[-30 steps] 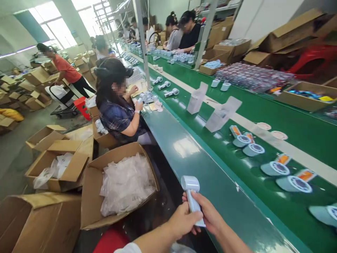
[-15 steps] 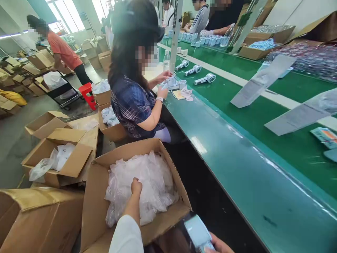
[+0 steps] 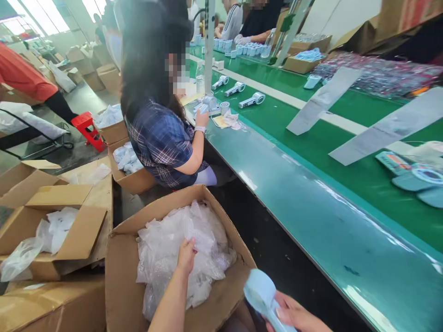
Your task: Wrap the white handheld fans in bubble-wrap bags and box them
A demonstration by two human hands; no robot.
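Plastic bags [image 3: 166,258] and a pale-blue handheld fan [image 3: 262,294] occupy our hands. Largest, our green worktop [image 3: 294,198] runs along the right. Just off its left edge sits an open cardboard box [image 3: 125,276], presumably there to put the bags within easy reach. They lie loosely heaped inside, away from the box's left wall. We have the fan by the box's near right corner, gripped low, probably to leave its round head exposed. Our right hand [image 3: 294,312] is clamped on the handle; our left hand [image 3: 187,255] pinches film in the heap.
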